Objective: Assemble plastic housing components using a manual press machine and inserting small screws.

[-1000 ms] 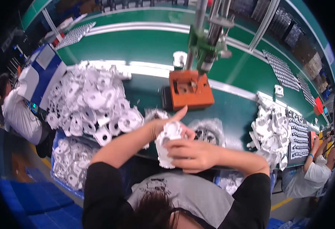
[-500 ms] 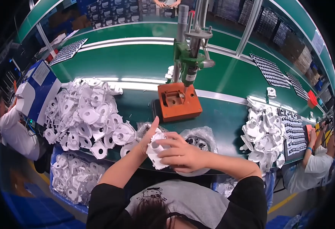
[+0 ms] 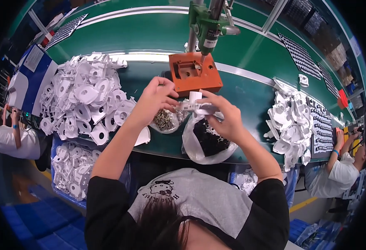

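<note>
My right hand (image 3: pixel 224 114) grips a white plastic housing part (image 3: pixel 195 104), holding it level just in front of the orange fixture block (image 3: pixel 196 85). A ribbed white cylinder stands up from this part. Close by its left side is my left hand (image 3: pixel 156 100), fingers curled but apart, with nothing visible in them; whether the fingertips touch the part is unclear. Under the hands are a bag of small brass-coloured screws (image 3: pixel 164 121) and a clear bag of black parts (image 3: pixel 210 141). Above the fixture hangs a green press head (image 3: pixel 208 29).
A large heap of white parts (image 3: pixel 85 91) lies at left, beside a blue-and-white machine (image 3: pixel 31 79). Another white pile (image 3: pixel 289 121) is at right, next to a tray of black pieces (image 3: pixel 321 129). Blue-lined bins (image 3: pixel 72 171) sit below the table edge. Co-workers are at both sides.
The white part has gone from near my body to in front of the fixture and been tilted level. My left hand has come off its side. The whole view has shifted.
</note>
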Demonstrator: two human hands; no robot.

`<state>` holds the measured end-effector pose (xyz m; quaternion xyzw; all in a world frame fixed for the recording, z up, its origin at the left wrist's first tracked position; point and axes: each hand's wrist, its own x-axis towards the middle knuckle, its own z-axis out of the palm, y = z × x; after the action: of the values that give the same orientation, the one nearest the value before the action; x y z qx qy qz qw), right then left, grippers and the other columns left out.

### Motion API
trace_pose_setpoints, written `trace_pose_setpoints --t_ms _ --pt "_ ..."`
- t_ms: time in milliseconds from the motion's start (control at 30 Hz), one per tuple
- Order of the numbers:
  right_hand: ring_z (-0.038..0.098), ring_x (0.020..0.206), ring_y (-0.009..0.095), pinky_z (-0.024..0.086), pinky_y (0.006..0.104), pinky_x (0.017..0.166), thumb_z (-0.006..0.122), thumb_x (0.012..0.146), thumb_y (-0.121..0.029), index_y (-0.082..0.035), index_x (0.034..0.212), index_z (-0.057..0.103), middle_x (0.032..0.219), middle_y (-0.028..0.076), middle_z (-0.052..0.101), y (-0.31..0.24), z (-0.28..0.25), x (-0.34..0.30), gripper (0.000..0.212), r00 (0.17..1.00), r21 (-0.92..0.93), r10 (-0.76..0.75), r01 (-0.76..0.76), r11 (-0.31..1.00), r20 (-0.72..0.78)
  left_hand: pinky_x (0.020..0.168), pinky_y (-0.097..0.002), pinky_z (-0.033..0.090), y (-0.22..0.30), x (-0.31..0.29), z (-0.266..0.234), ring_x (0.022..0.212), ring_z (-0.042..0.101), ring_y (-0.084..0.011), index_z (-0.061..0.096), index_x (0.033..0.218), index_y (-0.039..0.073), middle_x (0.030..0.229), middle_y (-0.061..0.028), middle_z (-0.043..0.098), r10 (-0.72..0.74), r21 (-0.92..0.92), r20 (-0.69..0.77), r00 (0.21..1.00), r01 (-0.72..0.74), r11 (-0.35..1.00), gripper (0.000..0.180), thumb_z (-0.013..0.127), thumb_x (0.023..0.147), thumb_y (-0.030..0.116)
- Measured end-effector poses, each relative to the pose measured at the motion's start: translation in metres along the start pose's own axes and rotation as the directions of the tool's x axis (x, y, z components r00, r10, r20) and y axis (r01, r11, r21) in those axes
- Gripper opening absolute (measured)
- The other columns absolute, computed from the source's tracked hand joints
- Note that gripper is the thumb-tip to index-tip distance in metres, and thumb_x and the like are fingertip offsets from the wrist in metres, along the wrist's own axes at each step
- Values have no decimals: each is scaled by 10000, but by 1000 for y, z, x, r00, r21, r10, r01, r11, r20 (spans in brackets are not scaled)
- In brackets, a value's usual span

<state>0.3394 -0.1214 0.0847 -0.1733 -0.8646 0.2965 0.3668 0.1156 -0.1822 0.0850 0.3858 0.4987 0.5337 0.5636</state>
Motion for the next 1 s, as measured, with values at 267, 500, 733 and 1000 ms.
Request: trace_pose_setpoints --t_ms 267,500,733,1000 --pt "622 979 292 499 352 803 616 720 43 -36 1190 490 1115 149 593 8 2 -9 493 994 151 58 -43 988 -97 755 -248 456 14 -15 23 846 547 -155 559 1004 8 969 -76 536 421 590 326 846 -531 609 262 663 765 33" --pt "510 1057 187 431 322 901 717 749 -82 -35 1197 481 1167 82 455 10 -1 -10 509 991 593 130 -92 800 -22 664 -276 467 4 -20 24 735 564 -155 555 935 1 826 -61 546 472 508 275 837 -544 668 221 670 815 145" --pt "506 1075 163 471 320 868 686 779 -37 -22 1190 469 1181 53 426 -3 16 -13 464 967 784 253 -184 592 36 691 -244 482 -8 -19 27 754 580 -96 553 927 -27 824 -62 589 525 232 67 848 -525 819 235 663 845 165" --pt "610 918 216 523 302 728 699 702 -19 2 1075 534 1170 110 471 7 4 0 409 990 0 120 -120 993 -79 807 -310 437 31 -18 18 959 562 -189 553 1096 22 1061 -100 566 657 652 137 741 -567 503 361 672 784 160"
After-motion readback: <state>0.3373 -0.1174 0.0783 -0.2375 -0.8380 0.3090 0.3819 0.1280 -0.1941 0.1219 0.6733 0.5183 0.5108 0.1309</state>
